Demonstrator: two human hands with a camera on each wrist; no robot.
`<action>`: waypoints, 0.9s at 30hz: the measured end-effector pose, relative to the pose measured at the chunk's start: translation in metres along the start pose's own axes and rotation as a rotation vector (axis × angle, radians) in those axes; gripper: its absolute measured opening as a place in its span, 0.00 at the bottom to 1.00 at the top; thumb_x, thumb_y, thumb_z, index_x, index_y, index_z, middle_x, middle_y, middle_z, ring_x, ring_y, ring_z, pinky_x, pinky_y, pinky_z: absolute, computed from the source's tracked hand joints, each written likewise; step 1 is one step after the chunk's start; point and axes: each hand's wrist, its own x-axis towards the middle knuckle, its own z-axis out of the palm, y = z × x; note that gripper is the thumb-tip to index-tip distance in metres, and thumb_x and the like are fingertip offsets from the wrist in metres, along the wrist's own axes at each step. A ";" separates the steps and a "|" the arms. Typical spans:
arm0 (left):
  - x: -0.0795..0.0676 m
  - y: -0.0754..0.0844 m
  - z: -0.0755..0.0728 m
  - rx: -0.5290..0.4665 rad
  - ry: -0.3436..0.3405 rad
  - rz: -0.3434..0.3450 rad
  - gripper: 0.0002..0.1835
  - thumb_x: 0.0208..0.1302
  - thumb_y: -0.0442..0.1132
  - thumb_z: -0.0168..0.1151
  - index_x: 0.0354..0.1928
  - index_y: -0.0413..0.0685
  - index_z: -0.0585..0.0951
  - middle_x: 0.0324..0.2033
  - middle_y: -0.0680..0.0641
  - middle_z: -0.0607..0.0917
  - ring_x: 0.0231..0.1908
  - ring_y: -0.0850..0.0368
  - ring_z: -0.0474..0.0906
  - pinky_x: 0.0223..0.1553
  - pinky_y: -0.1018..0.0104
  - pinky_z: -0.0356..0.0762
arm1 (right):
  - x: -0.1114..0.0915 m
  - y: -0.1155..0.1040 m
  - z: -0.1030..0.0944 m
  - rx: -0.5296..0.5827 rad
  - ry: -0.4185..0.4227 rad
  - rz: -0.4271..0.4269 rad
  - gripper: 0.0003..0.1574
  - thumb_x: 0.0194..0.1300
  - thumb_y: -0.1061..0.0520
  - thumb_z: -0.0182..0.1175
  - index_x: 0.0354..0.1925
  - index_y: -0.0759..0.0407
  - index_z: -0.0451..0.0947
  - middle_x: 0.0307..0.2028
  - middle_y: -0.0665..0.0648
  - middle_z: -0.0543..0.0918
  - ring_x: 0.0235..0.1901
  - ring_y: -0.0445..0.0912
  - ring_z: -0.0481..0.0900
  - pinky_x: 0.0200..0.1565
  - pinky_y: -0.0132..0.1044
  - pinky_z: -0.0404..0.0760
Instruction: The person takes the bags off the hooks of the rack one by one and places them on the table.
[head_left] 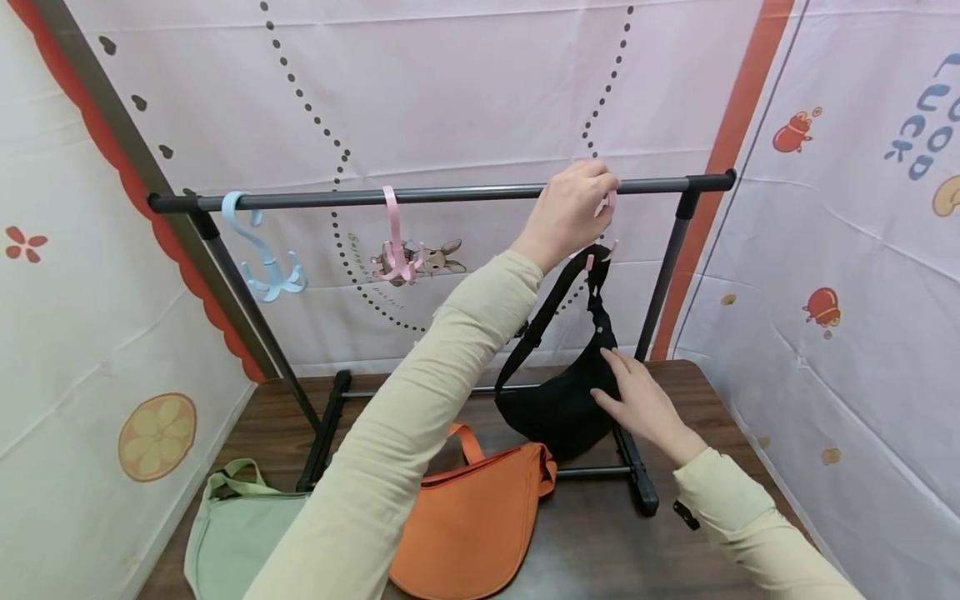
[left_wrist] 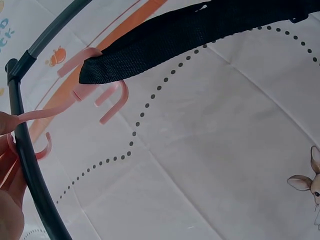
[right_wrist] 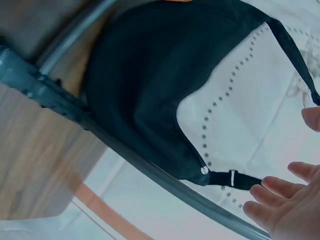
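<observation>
At the right part of the black rail [head_left: 465, 193], my left hand [head_left: 572, 207] holds a pink rotating hook [left_wrist: 52, 111] between thumb and fingers. The strap [left_wrist: 155, 45] of a black crossbody bag [head_left: 558, 410] loops over this hook's lower prongs, and the bag hangs from it. Beside the bag's right side is my right hand [head_left: 647, 404], its fingers spread and nearly straight. The right wrist view shows those fingertips [right_wrist: 257, 212] by the strap's lower end; whether they touch it I cannot tell.
A light blue hook [head_left: 270, 271] and another pink hook [head_left: 397, 242] hang further left on the rail. An orange bag [head_left: 472, 533] and a pale green bag [head_left: 240, 533] lie on the wooden table [head_left: 592, 542]. Printed cloth [head_left: 487, 100] stands behind the rack.
</observation>
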 end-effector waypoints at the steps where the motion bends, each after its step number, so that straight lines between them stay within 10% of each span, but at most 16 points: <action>1: 0.000 0.000 0.000 -0.003 0.003 -0.002 0.09 0.60 0.32 0.52 0.37 0.42 0.81 0.35 0.49 0.80 0.42 0.56 0.74 0.44 0.72 0.71 | 0.004 0.001 -0.003 0.008 -0.001 0.010 0.40 0.62 0.52 0.56 0.65 0.69 0.54 0.61 0.73 0.59 0.60 0.65 0.57 0.57 0.59 0.60; 10: 0.000 0.001 0.002 0.004 0.023 -0.029 0.10 0.60 0.34 0.51 0.38 0.43 0.82 0.36 0.50 0.81 0.41 0.57 0.75 0.44 0.72 0.72 | 0.047 0.006 -0.029 0.052 0.002 0.103 0.44 0.62 0.48 0.55 0.65 0.71 0.51 0.62 0.74 0.59 0.60 0.65 0.59 0.57 0.59 0.60; 27: 0.003 -0.002 -0.003 -0.067 -0.026 -0.087 0.11 0.59 0.36 0.54 0.41 0.46 0.83 0.39 0.53 0.82 0.44 0.60 0.76 0.47 0.74 0.70 | 0.106 -0.006 -0.064 0.348 0.354 0.168 0.35 0.60 0.56 0.59 0.61 0.67 0.61 0.54 0.69 0.72 0.54 0.59 0.71 0.54 0.51 0.70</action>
